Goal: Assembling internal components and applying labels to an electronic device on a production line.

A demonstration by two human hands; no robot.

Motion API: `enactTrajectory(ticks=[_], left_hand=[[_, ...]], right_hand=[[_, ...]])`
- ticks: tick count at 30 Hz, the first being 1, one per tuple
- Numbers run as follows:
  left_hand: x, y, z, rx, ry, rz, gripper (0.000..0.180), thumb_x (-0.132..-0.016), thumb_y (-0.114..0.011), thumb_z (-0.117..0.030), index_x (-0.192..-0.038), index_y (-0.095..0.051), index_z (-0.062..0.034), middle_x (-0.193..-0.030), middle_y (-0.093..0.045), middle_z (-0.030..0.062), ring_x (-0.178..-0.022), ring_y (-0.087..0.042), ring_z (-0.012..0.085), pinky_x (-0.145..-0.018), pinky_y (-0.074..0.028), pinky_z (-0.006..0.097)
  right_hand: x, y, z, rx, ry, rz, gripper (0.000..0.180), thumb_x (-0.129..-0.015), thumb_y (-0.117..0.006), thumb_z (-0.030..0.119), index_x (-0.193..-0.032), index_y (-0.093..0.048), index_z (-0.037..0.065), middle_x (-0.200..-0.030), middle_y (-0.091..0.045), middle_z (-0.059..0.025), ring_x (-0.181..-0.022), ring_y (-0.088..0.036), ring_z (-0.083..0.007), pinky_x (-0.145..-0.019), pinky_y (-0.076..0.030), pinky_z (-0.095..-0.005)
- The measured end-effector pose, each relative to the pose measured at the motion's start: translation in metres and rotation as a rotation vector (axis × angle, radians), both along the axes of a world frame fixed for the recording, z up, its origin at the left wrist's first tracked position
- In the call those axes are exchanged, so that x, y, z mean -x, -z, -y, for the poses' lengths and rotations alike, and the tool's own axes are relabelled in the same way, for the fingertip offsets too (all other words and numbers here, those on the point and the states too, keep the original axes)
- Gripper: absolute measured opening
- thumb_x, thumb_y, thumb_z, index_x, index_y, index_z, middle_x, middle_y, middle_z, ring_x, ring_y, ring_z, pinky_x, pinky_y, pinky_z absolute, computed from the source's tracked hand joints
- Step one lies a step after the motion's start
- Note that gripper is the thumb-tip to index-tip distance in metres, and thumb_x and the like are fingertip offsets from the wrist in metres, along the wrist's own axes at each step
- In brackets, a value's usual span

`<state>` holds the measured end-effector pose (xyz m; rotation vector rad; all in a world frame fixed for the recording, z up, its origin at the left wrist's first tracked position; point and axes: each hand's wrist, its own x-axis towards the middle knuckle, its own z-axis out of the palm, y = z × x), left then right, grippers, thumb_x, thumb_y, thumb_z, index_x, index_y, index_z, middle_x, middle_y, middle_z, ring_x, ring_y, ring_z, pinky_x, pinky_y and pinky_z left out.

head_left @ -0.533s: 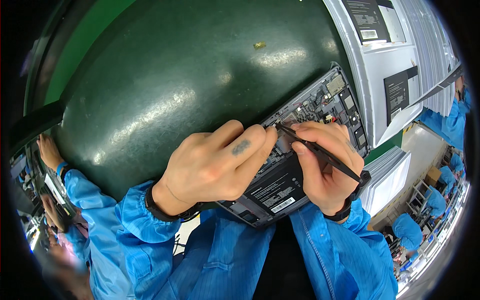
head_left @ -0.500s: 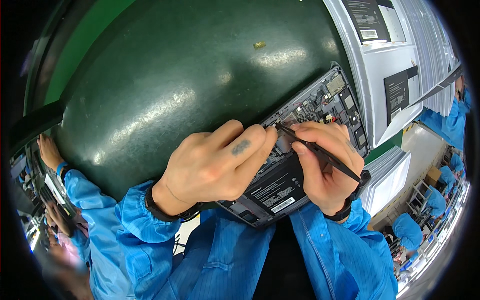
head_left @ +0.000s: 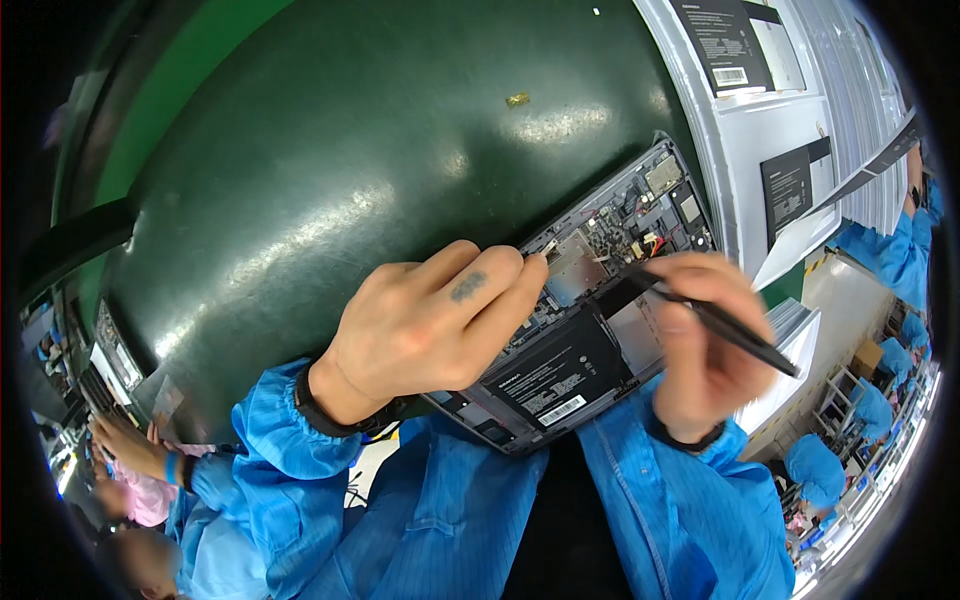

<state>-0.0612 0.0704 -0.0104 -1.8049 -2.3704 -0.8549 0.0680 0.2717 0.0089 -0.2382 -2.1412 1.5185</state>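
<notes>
An opened laptop base (head_left: 690, 165) lies tilted on the green table's near right side, its circuit board (head_left: 620, 222) bare. A flat black battery (head_left: 550, 370) with a printed label sits in its near part. My left hand (head_left: 430, 325) is closed over the laptop's far left edge, fingertips pressed together by the board; what they pinch, if anything, is hidden. My right hand (head_left: 705, 355), smeared by motion, holds black tweezers (head_left: 740, 335) over the laptop's right part. The tweezers' tips point left, above the board and apart from my left fingertips.
White trays (head_left: 735, 130) stand stacked along the right, with black batteries (head_left: 788, 190) on them. A small piece of gold tape (head_left: 517, 100) lies on the green table (head_left: 330, 130). At far left a co-worker's hand (head_left: 130, 445) is near another opened device (head_left: 118, 345).
My right hand has drawn the tweezers right and toward me, away from my left fingertips, uncovering more of the board. My left hand has stayed nearly still. The co-worker's arm at left moved nearer.
</notes>
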Motion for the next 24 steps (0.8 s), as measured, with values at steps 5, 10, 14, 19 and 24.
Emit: enactTrajectory(ticks=[5, 10, 14, 19, 24], left_hand=[[-0.001, -0.006, -0.003, -0.034, -0.159, 0.022, 0.025, -0.077, -0.081, -0.002, -0.101, -0.075, -0.0030, -0.090, -0.066, 0.0072, -0.066, -0.067, 0.0205, -0.048, -0.053, 0.032], [-0.008, -0.008, -0.003, -0.010, -0.222, 0.088, 0.021, -0.079, -0.081, -0.004, -0.099, -0.075, -0.0034, -0.091, -0.068, 0.0076, -0.065, -0.068, 0.0221, -0.050, -0.054, 0.033], [-0.014, -0.007, -0.007, -0.016, -0.271, 0.120, 0.019, -0.079, -0.082, -0.004, -0.097, -0.074, -0.0038, -0.093, -0.070, 0.0078, -0.066, -0.069, 0.0226, -0.053, -0.055, 0.033], [-0.018, -0.005, -0.006, -0.042, -0.340, 0.092, 0.019, -0.077, -0.083, -0.004, -0.094, -0.075, -0.0049, -0.089, -0.071, 0.0065, -0.066, -0.070, 0.0222, -0.054, -0.055, 0.032], [-0.020, 0.001, -0.004, -0.090, -0.349, 0.070, 0.020, -0.075, -0.084, -0.004, -0.092, -0.075, -0.0045, -0.087, -0.071, 0.0072, -0.065, -0.070, 0.0222, -0.053, -0.055, 0.031]], right_hand=[[0.044, -0.022, -0.037, -0.346, 0.095, 0.109, 0.022, -0.098, -0.068, 0.003, -0.117, -0.069, -0.007, -0.109, -0.075, -0.0154, -0.094, -0.067, -0.0152, -0.083, -0.050, -0.0285], [0.064, 0.011, -0.056, -0.490, -0.096, 0.215, 0.017, -0.088, -0.077, 0.008, -0.102, -0.075, 0.000, -0.097, -0.076, -0.0133, -0.083, -0.072, -0.0264, -0.076, -0.054, -0.0323], [0.039, 0.002, -0.047, 0.027, -0.057, 0.141, 0.019, -0.086, -0.078, -0.001, -0.105, -0.077, -0.003, -0.099, -0.076, -0.0125, -0.094, -0.071, -0.0212, -0.083, -0.054, -0.0307], [0.046, 0.007, -0.047, -0.462, -0.488, -0.134, 0.032, -0.071, -0.085, -0.001, -0.101, -0.078, 0.002, -0.104, -0.075, -0.0123, -0.093, -0.071, -0.0296, -0.083, -0.057, -0.0367], [0.042, 0.015, -0.043, -0.652, -0.620, -0.144, 0.039, -0.066, -0.080, 0.010, -0.104, -0.080, 0.006, -0.109, -0.076, -0.0059, -0.091, -0.069, -0.0248, -0.070, -0.051, -0.0322]])
